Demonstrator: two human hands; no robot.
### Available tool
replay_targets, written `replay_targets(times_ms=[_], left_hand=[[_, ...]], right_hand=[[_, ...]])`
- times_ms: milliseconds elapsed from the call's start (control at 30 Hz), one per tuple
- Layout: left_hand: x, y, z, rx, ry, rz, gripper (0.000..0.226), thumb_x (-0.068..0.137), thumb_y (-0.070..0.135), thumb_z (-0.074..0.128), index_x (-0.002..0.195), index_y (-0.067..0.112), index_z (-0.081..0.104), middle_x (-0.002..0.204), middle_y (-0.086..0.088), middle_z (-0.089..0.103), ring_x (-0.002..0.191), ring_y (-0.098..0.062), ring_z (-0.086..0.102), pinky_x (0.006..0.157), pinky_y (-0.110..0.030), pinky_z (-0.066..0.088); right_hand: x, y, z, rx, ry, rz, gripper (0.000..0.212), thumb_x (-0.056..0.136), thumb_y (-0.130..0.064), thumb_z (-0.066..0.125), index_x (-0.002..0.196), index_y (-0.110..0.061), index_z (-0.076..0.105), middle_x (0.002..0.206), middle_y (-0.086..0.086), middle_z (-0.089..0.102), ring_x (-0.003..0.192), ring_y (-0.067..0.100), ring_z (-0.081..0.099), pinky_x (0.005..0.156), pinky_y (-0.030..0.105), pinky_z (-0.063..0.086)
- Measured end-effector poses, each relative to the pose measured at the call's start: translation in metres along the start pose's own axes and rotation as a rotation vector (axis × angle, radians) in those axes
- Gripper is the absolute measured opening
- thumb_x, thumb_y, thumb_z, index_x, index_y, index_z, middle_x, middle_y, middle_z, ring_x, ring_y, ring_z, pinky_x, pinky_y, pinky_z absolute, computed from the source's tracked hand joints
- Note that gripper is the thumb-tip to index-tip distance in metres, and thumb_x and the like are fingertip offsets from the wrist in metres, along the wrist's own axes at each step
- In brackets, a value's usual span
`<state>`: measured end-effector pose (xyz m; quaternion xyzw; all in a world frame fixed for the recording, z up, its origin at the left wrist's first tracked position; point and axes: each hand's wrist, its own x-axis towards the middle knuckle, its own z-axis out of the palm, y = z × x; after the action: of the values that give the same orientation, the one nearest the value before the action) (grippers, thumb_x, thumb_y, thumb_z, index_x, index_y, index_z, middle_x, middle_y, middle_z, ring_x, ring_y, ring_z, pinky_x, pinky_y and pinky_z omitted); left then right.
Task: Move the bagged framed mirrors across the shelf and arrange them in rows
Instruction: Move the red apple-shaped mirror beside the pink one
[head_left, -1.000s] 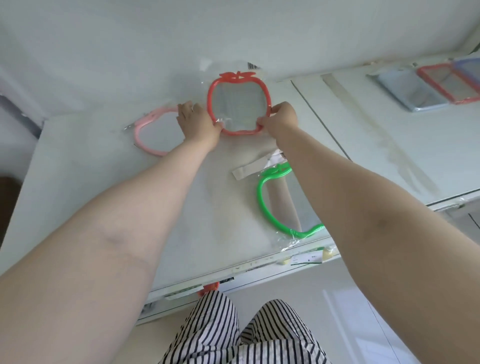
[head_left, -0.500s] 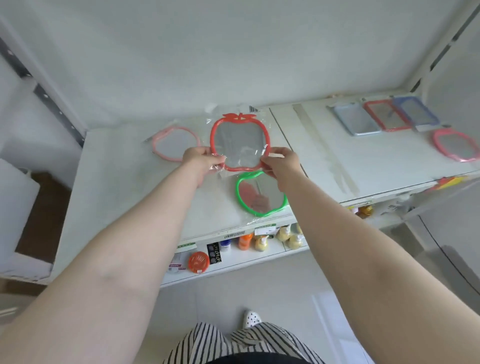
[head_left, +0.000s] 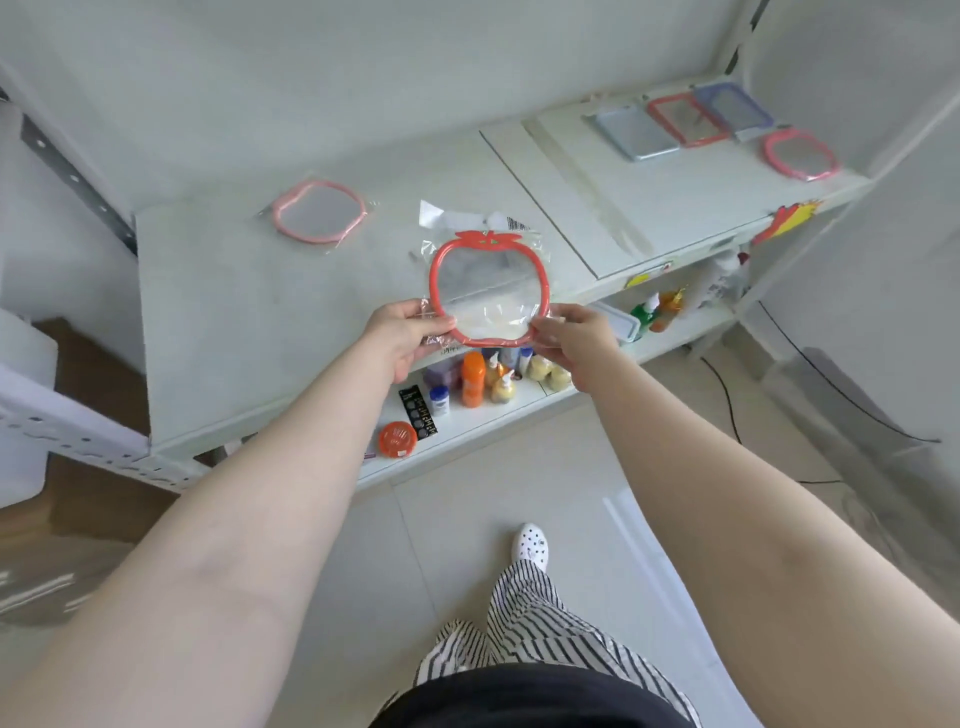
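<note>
A red apple-shaped framed mirror in a clear bag (head_left: 488, 288) is held up over the front edge of the white shelf (head_left: 234, 322). My left hand (head_left: 402, 332) grips its lower left rim and my right hand (head_left: 574, 338) grips its lower right rim. A pink bagged mirror (head_left: 319, 210) lies flat at the back left of the shelf. On the right shelf section lie a light blue mirror (head_left: 634, 135), a red one (head_left: 683, 120), a purple-blue one (head_left: 732, 106) and a pink one (head_left: 800, 156). The green mirror is hidden.
A lower shelf (head_left: 467, 436) holds several bottles, among them an orange bottle (head_left: 472, 379), and an orange round lid (head_left: 397, 439). A metal shelf upright (head_left: 72, 176) stands at the left. A black cable (head_left: 727, 395) runs over the tiled floor at the right.
Both hands have lifted the red mirror off the shelf and drawn it toward me, over the front edge. The view has pulled back and the green mirror is out of sight.
</note>
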<state>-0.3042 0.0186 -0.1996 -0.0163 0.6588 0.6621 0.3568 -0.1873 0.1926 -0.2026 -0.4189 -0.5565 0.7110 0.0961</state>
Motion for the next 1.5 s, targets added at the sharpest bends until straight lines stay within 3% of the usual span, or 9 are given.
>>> replay_targets(times_ms=[200,367,500,600,700,867,1133,1300,1500], left_hand=[[-0.013,-0.03,0.05,0.066,-0.099,-0.009,0.018,0.08,-0.004,0.067,0.089,0.01,0.061,0.086,-0.006,0.066,0.065,-0.013,0.069,0.067,-0.02,0.059],[-0.012,-0.054,0.111,0.117,-0.213,-0.107,0.013,0.086,0.002,0.063,0.085,0.014,0.06,0.061,0.003,0.072,0.063,-0.015,0.068,0.07,-0.028,0.043],[-0.008,-0.076,0.177,0.149,-0.227,-0.124,0.018,0.086,-0.002,0.061,0.092,0.015,0.061,0.08,0.0,0.067,0.051,-0.003,0.067,0.046,-0.017,0.05],[0.0,-0.095,0.23,0.165,-0.244,-0.108,0.028,0.084,-0.006,0.062,0.107,0.01,0.059,0.087,-0.002,0.065,0.063,-0.006,0.067,0.066,-0.017,0.057],[0.008,-0.117,0.278,0.212,-0.242,-0.12,0.019,0.084,-0.004,0.063,0.093,0.012,0.063,0.084,-0.001,0.066,0.061,-0.004,0.067,0.062,-0.015,0.056],[0.017,-0.144,0.342,0.225,-0.219,-0.117,0.018,0.083,-0.002,0.065,0.08,0.016,0.062,0.083,0.0,0.066,0.067,-0.007,0.064,0.069,-0.019,0.053],[0.066,-0.117,0.401,0.295,-0.196,-0.077,0.029,0.077,0.001,0.071,0.105,0.007,0.067,0.094,-0.005,0.069,0.086,-0.02,0.065,0.089,-0.033,0.051],[0.108,-0.093,0.426,0.313,-0.236,-0.077,0.021,0.075,0.003,0.074,0.091,0.015,0.069,0.098,-0.006,0.071,0.093,-0.022,0.066,0.103,-0.038,0.048],[0.151,-0.053,0.46,0.266,-0.314,-0.025,0.028,0.08,-0.001,0.068,0.108,0.004,0.065,0.088,-0.001,0.068,0.075,-0.012,0.065,0.07,-0.018,0.055]], right_hand=[[-0.028,0.018,-0.062,0.046,0.095,0.036,0.032,0.083,-0.003,0.07,0.113,-0.005,0.059,0.079,0.009,0.068,0.069,0.019,0.068,0.075,0.029,0.061],[-0.029,0.031,-0.128,0.079,0.203,0.043,0.037,0.08,0.001,0.071,0.116,0.0,0.061,0.081,0.009,0.067,0.067,0.018,0.067,0.073,0.028,0.061],[-0.02,0.041,-0.192,0.082,0.281,0.06,0.041,0.078,0.001,0.072,0.117,0.0,0.061,0.087,0.008,0.067,0.065,0.017,0.067,0.071,0.028,0.062],[-0.012,0.044,-0.243,0.061,0.308,0.083,0.035,0.078,0.003,0.072,0.112,0.0,0.063,0.086,0.01,0.067,0.065,0.018,0.065,0.07,0.027,0.061],[0.001,0.043,-0.295,0.03,0.323,0.088,0.034,0.077,0.004,0.072,0.109,0.002,0.063,0.095,0.014,0.066,0.063,0.019,0.065,0.063,0.023,0.06],[0.026,0.034,-0.361,-0.031,0.324,0.11,0.029,0.076,0.004,0.072,0.104,0.0,0.064,0.08,0.009,0.066,0.055,0.016,0.065,0.066,0.024,0.061],[0.077,0.005,-0.401,0.013,0.34,0.115,0.02,0.076,0.003,0.073,0.091,-0.005,0.064,0.086,0.01,0.068,0.058,0.016,0.065,0.067,0.025,0.061],[0.119,-0.021,-0.41,0.015,0.371,0.105,0.021,0.076,0.002,0.074,0.093,-0.005,0.064,0.093,0.013,0.068,0.063,0.019,0.065,0.063,0.023,0.06],[0.161,-0.063,-0.422,0.014,0.406,0.052,0.016,0.078,0.001,0.073,0.085,-0.009,0.063,0.095,0.014,0.069,0.069,0.02,0.067,0.065,0.024,0.061]])
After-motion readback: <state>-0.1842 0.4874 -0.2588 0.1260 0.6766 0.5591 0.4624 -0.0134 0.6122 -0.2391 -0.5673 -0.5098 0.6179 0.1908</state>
